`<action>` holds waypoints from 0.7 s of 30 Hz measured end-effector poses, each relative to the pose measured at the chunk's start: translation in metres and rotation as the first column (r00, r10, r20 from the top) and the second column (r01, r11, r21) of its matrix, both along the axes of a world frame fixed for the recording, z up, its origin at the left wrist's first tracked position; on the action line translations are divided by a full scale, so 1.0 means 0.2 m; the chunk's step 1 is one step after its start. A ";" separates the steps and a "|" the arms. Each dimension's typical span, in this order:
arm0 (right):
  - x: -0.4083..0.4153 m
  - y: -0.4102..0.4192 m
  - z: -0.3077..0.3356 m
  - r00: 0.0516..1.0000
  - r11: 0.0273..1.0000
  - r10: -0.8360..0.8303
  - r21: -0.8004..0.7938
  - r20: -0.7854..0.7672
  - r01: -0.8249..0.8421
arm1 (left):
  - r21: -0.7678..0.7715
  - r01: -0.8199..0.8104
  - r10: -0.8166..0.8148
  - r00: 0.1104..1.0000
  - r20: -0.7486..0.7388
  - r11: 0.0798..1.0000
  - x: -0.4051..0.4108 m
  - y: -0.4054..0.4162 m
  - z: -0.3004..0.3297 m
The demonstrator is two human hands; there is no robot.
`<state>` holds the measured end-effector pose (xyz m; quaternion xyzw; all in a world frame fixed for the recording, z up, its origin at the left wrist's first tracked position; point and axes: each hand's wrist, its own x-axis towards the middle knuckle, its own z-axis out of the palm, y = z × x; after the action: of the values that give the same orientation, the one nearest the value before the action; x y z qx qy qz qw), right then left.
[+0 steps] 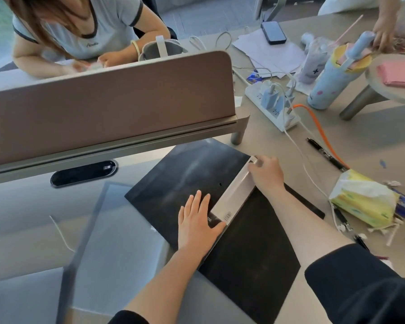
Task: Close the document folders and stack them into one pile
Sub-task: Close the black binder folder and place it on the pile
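A black document folder point(189, 174) lies open and flat on the grey desk point(337, 141), set at a slant, its pale spine strip point(237, 194) running between the two dark covers from the near left to the far right. The person's left hand point(198, 222) rests palm-down across the near end of that strip and the edge of the left cover, fingers spread fairly wide and flat, gripping nothing. The right hand point(268, 174) sits at the far end of the strip, fingers curled narrowly over its corner, apparently pinching or pressing it; whether the thumb is under the edge cannot be told. To the near left lies a translucent grey folder point(117, 230), blurred, seemingly flat on the desk and partly tucked under the black one's edge. The step in hand looks like the closing of the black folder, with both hands steadying the spine and neither cover yet raised. The next move would likely call for one hand to hold the spine down while the other slips under a cover's free edge and swings it over onto the opposite cover. The white cable point(302, 160) and the tissue pack point(365, 202) lie near the right cover.
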<state>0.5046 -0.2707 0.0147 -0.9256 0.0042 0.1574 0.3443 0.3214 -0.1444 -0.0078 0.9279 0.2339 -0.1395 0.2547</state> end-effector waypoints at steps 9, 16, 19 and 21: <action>-0.21 -0.02 0.21 0.997 0.982 -0.077 0.173 0.023 0.072 | -0.050 -0.016 0.020 0.997 0.080 0.999 -0.08 0.01 0.14; -0.44 -0.03 0.45 0.979 0.971 -0.117 0.228 0.168 0.077 | -0.137 0.028 -0.001 0.982 0.191 0.990 -0.23 -0.01 0.30; -0.57 0.01 0.54 0.968 0.957 -0.129 0.282 0.214 0.065 | -0.180 0.021 0.022 0.972 0.233 0.983 -0.33 -0.01 0.36; -0.64 0.05 0.59 0.959 0.947 -0.143 0.315 0.247 0.060 | -0.191 0.014 0.036 0.965 0.260 0.982 -0.39 0.00 0.39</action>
<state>0.3766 -0.2611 0.1325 -0.8726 -0.0184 0.0122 0.4879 0.2440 -0.1451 0.0712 0.9081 0.1889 -0.0359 0.3719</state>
